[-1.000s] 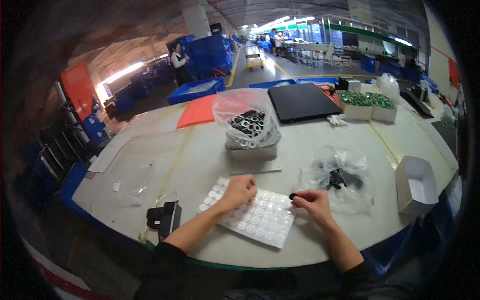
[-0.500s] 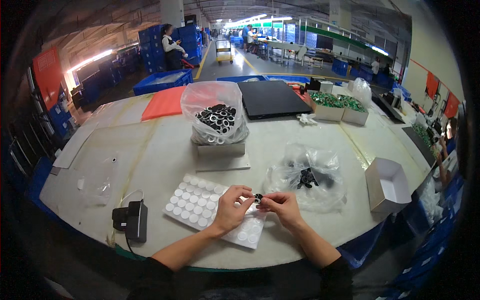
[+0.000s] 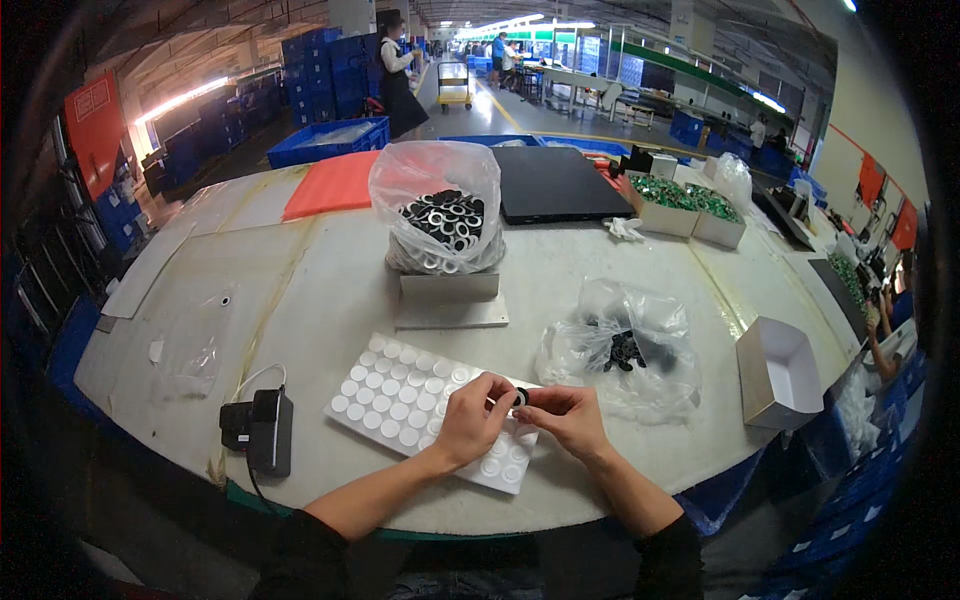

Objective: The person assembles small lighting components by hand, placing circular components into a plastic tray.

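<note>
Between the fingertips of both hands is a small black ring with a pale inner face (image 3: 520,398). My left hand (image 3: 474,420) pinches it from the left, and my right hand (image 3: 568,418) grips it from the right. Both hands hover over the right part of a white tray (image 3: 400,395) with rows of round white discs; the hands hide some of them. Right of my right hand lies an open clear plastic bag (image 3: 625,350) with small black parts inside. Farther off, another clear bag (image 3: 445,215) full of black and silver rings rests on a metal stand (image 3: 450,300).
A black power adapter (image 3: 268,430) with a cord lies left of the tray. At the right is an open white box (image 3: 780,375). Toward the back are a black flat case (image 3: 560,185), a red foam sheet (image 3: 330,185) and boxes of green circuit boards (image 3: 680,205).
The ring has turned between my fingers so more of its face shows. My hands stay almost in place. In the background, a person has moved to the right and now walks.
</note>
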Tool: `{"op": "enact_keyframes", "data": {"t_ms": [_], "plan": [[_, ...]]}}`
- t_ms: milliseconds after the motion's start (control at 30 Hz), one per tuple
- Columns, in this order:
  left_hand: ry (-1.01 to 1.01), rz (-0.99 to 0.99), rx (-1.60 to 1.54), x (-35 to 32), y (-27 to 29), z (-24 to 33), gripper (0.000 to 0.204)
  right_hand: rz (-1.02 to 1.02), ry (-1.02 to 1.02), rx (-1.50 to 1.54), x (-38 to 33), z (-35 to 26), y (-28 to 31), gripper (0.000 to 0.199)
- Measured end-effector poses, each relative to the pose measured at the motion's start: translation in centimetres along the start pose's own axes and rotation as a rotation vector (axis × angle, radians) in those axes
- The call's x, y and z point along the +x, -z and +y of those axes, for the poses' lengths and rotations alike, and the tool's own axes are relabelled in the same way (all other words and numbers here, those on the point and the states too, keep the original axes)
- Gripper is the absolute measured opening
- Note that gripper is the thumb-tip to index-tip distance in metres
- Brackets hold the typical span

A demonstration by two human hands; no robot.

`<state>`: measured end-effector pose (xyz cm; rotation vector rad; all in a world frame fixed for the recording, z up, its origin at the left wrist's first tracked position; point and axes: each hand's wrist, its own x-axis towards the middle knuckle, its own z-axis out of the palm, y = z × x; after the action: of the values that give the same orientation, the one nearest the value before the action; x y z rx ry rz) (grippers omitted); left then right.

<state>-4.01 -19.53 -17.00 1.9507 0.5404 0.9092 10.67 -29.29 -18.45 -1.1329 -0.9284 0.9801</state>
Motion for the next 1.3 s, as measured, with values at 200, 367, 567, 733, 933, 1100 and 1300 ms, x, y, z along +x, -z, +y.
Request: {"op": "enact_keyframes", "data": {"t_ms": [200, 367, 567, 733, 933, 1100, 1300], "plan": [[-0.123, 0.002, -0.034, -0.2, 0.1, -0.3, 0.014, 0.009, -0.058, -0.053, -0.1, -0.2, 0.1, 0.018], [0.168, -0.172, -0.46, -0.2, 0.7, -1.8, 0.017, -0.025, -0.061, -0.029, -0.1, -0.2, 0.2, 0.018], [0.19, -0.204, -0.552, -0.4, 0.6, -1.1, 0.019, 0.007, -0.019, 0.009, -0.2, 0.5, 0.6, 0.017], [0.038, -0.259, -0.418, -0.1, 1.0, -1.4, 0.019, 0.031, 0.043, -0.109, -0.5, 1.3, 0.5, 0.016], [-0.084, -0.448, -0.052, 0.9, 2.1, 0.0, 0.016, -0.048, -0.038, -0.226, -0.7, 1.1, 0.7, 0.012], [0.173, -0.215, -0.593, -0.2, 0.6, 0.3, 0.016, 0.173, 0.19, -0.056, -0.2, 0.3, -1.2, 0.012], [-0.072, -0.318, -0.084, 0.1, 1.3, 1.0, 0.017, 0.058, 0.323, -0.437, -0.1, 1.4, 1.5, 0.012]]}}
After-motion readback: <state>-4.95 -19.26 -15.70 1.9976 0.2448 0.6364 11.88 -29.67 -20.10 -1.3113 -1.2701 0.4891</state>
